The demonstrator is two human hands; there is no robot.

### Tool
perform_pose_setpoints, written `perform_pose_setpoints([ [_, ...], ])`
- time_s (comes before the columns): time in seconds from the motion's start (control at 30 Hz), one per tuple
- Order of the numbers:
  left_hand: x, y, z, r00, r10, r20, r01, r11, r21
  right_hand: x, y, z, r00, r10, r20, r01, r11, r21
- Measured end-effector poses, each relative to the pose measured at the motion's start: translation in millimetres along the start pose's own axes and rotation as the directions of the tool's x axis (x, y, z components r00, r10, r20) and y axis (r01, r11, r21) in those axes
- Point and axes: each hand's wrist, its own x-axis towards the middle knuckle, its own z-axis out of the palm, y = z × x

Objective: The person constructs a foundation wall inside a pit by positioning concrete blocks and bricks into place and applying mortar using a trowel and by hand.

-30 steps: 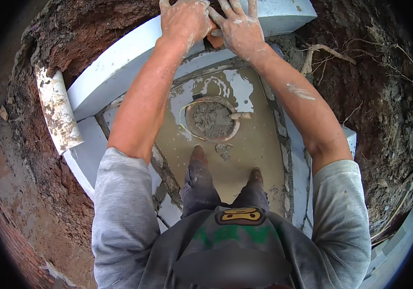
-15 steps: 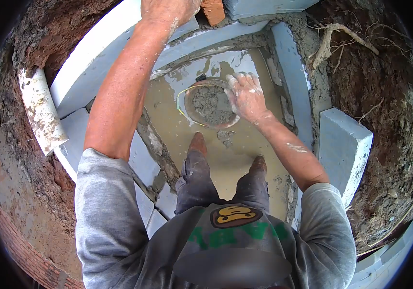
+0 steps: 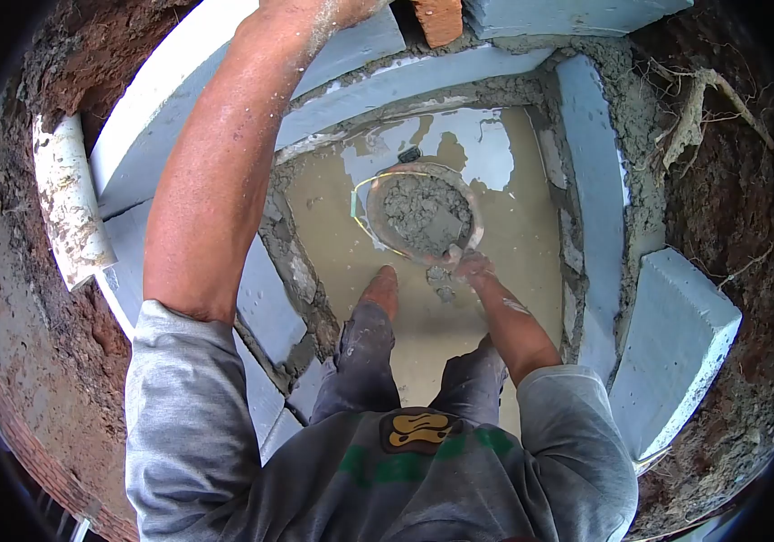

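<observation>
A round bucket (image 3: 376, 217) holding lumpy grey mortar (image 3: 418, 203) stands in muddy water between the walls. Its yellow wire handle, with a pale green grip, hangs out to the left. At the lower right of the rim is my right hand (image 3: 473, 265), its fingers closed round what looks like a trowel handle, mostly hidden. A smooth, angular grey patch on the mortar looks like the trowel's blade (image 3: 445, 228). My left hand (image 3: 337, 11) reaches to the top edge over the pale block wall (image 3: 351, 54); its fingers are cut off from view.
Pale blocks with mortar joints surround the flooded pit (image 3: 522, 235). A piece of red brick (image 3: 439, 23) rests near the top. One loose block (image 3: 676, 334) leans at the right, below roots (image 3: 698, 108). A white pipe (image 3: 70, 208) lies left. My feet stand in the water.
My right hand has moved from the bucket's right rim, fingers spread, to its lower right, fingers closed. My left hand stays at the top edge. The view has shifted slightly.
</observation>
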Motion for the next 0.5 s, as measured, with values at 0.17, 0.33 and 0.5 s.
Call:
perform_pose_setpoints([
  [0.17,11,-26,28,0.997,0.073,-0.003,-0.073,0.997,-0.019,56,-18,94,0.996,0.051,-0.066,-0.021,0.920,0.392],
  [0.33,4,-16,15,0.998,0.066,-0.018,-0.066,0.998,-0.019,109,-32,77,0.835,-0.498,-0.232,0.429,0.855,-0.291],
  [0.5,5,-15,13,1.000,0.030,0.002,-0.030,0.999,-0.023,47,-29,32,0.973,0.057,0.222,-0.200,0.681,0.705],
])
